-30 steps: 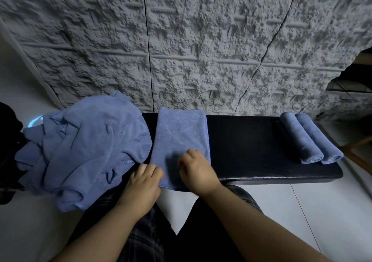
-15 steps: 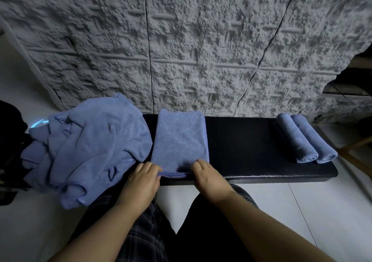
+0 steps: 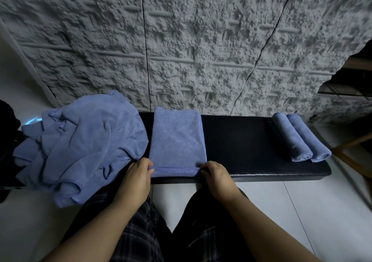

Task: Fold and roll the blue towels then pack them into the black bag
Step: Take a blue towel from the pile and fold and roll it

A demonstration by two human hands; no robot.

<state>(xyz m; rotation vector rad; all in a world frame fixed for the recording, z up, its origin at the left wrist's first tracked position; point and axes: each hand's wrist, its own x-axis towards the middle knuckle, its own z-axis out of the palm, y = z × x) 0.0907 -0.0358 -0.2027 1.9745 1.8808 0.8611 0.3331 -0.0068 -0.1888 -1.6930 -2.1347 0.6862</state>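
Observation:
A folded blue towel (image 3: 177,138) lies as a long strip across the black bench (image 3: 241,140), its stitched near hem at the front edge. My left hand (image 3: 136,179) pinches the hem's left corner and my right hand (image 3: 216,178) pinches its right corner. A heap of loose blue towels (image 3: 80,140) covers the bench's left end. Two rolled blue towels (image 3: 298,138) lie side by side at the right end. A dark shape at the far left edge (image 3: 8,151) may be the black bag; most of it is out of frame.
A rough grey textured wall (image 3: 181,50) rises directly behind the bench. White tiled floor (image 3: 322,211) lies in front and to the right. A wooden frame (image 3: 354,149) stands at the right edge. My knees in dark checked trousers (image 3: 161,231) are below the bench.
Both hands slid from the towel's near surface to the two corners of its hem, spreading apart. The hem now sits pulled straight at the bench's front edge.

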